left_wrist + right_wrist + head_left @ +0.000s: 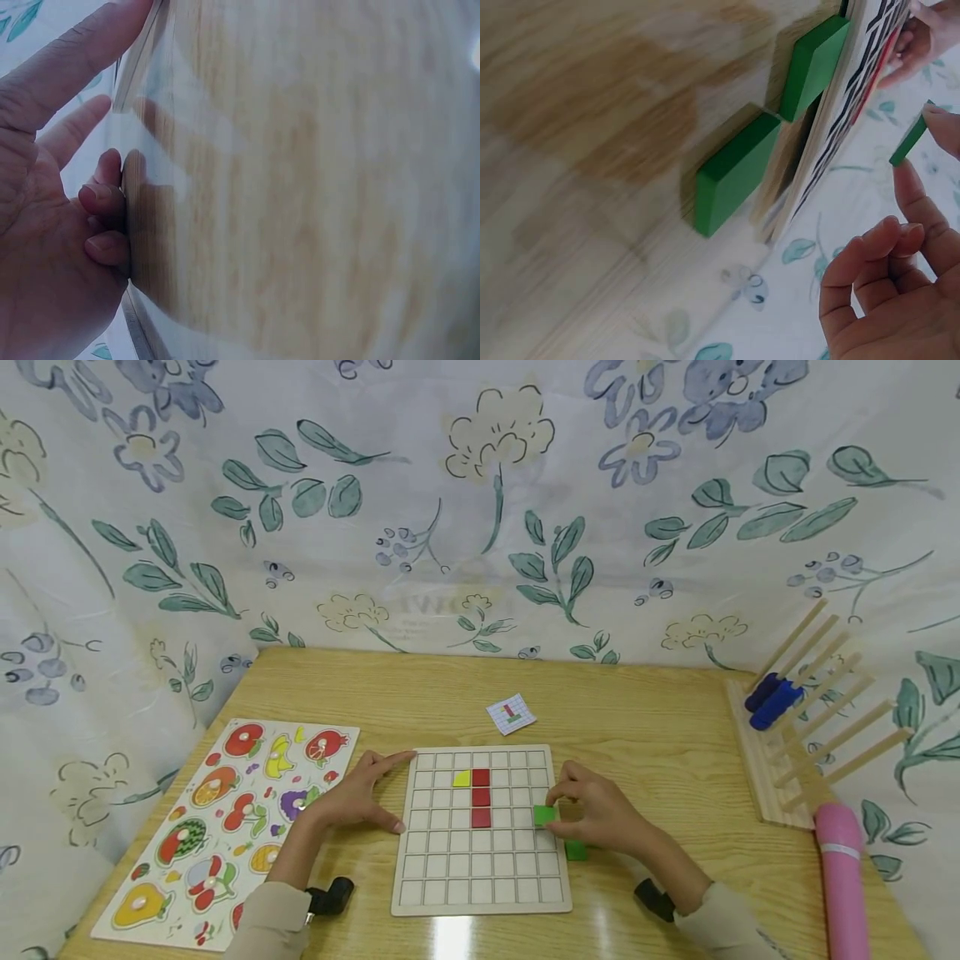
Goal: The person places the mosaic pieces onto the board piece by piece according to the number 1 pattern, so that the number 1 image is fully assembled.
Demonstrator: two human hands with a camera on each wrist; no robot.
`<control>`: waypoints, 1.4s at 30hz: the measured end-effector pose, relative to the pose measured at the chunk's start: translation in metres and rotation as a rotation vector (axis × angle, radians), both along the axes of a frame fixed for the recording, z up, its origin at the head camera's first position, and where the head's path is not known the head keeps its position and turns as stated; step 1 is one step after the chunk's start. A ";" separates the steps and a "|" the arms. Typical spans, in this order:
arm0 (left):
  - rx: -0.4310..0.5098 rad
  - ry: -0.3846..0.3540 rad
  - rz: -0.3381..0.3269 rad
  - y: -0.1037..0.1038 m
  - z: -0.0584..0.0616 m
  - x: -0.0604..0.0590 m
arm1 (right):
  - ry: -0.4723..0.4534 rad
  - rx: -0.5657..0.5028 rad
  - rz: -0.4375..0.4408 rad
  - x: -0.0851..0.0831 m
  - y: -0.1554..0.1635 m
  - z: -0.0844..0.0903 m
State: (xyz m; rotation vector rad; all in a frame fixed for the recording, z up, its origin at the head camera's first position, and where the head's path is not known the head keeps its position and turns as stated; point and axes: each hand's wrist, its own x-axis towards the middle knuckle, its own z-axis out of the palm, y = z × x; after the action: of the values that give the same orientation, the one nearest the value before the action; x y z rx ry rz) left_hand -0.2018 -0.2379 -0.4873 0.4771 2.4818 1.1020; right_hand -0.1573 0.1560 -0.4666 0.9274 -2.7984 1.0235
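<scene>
A white grid board (480, 868) lies on the wooden table, with three red square tiles (481, 797) in a column and a yellow triangle tile (462, 778) beside the top one. My right hand (592, 814) pinches a green square tile (545, 815) between thumb and forefinger, over the board's right columns; the same green tile (909, 141) shows in the right wrist view. Two more green tiles (735, 172) lie on the table against the board's right edge. My left hand (360, 793) rests open on the table, fingers touching the board's left edge (139, 52).
A fruit peg puzzle (225, 827) lies at the left. A small pattern card (511, 713) sits behind the board. A wooden dowel rack (802, 735) with blue pieces (772, 700) stands at the right, a pink cylinder (843, 877) in front of it. Floral cloth surrounds the table.
</scene>
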 end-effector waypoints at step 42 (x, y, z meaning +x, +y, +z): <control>-0.005 0.011 -0.004 -0.002 -0.003 -0.002 | -0.016 0.059 0.161 0.001 -0.068 -0.005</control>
State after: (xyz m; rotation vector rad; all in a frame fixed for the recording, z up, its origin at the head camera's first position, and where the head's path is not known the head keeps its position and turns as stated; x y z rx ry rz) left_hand -0.2036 -0.2396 -0.4904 0.4883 2.4917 1.0941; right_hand -0.1558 0.0882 -0.4720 1.1734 -2.8197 0.9738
